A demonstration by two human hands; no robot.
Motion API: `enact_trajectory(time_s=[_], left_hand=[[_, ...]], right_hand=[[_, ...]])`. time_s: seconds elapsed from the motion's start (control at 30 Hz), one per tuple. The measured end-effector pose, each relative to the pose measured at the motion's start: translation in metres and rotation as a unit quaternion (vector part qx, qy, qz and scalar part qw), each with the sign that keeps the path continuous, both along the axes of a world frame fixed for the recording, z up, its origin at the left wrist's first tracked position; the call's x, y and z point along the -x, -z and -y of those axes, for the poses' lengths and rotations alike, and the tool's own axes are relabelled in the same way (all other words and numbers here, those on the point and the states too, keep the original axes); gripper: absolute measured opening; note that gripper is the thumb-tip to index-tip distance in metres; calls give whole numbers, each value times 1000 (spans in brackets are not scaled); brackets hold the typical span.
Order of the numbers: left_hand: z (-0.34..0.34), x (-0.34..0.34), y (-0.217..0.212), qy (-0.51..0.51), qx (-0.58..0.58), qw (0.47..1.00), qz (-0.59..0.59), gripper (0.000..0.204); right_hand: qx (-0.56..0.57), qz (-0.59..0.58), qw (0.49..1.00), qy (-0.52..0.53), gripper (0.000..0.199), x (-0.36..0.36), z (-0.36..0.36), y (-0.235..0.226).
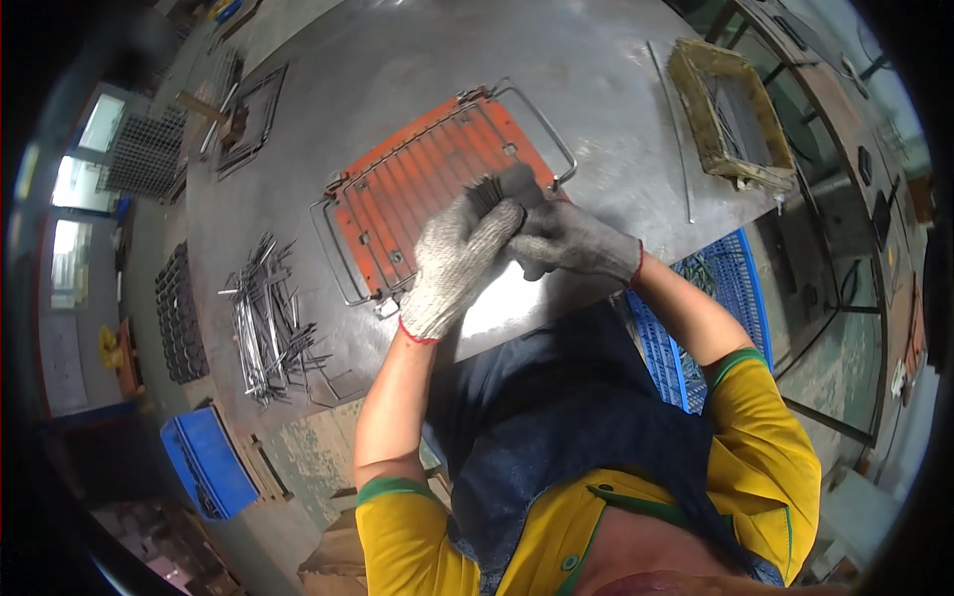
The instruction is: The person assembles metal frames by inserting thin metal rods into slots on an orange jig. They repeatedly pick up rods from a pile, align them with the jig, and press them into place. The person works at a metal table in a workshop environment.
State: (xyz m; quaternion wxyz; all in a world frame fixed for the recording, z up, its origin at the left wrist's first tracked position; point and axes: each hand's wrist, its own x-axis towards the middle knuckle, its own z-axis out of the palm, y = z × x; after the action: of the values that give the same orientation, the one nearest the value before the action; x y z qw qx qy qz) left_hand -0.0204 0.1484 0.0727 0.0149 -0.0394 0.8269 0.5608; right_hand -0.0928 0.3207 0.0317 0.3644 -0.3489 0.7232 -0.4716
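Observation:
Both my hands wear grey knit gloves with red cuffs and meet over the near edge of an orange grooved plate [397, 189]. My left hand [452, 258] is closed around a bundle of thin metal rods [484, 195], whose ends poke up between the gloves. My right hand [576, 238], dark at the fingertips, presses against the same bundle from the right, fingers bent. Most of the rods' length is hidden by the gloves. Bent wire handles [542, 129] stick out at the plate's sides, and thin rods lie across its top.
Loose metal rods [266, 328] lie piled on the metal table [596, 60] at left. A wire frame [253, 119] sits at far left. At right are a long rod [673, 134] and a yellowish basket [686, 70]. Blue crates [750, 288] [209, 462] stand below the table.

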Motion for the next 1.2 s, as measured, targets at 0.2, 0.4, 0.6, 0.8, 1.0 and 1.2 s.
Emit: enact_trajectory(time_s=[0.2,0.4,0.6,0.8,1.0,1.2], left_hand=[[2,-19,9,7,-247,969,-8,44],[9,-23,-1,15,-161,987,18,40],[3,-34,8,40,55,998,-19,27],[0,-24,15,-13,-7,1000,23,22],[22,39,40,-131,-508,842,122,28],[35,80,44,-104,-518,826,194,28]], right_hand=[[44,-194,980,14,29,-6,21,7],[100,-158,982,18,25,-11,22,14],[199,-228,953,10,37,-19,23,53],[-88,-217,971,-49,29,-17,17,59],[122,288,947,75,30,-14,24,56],[17,-313,945,-94,33,20,41,54]])
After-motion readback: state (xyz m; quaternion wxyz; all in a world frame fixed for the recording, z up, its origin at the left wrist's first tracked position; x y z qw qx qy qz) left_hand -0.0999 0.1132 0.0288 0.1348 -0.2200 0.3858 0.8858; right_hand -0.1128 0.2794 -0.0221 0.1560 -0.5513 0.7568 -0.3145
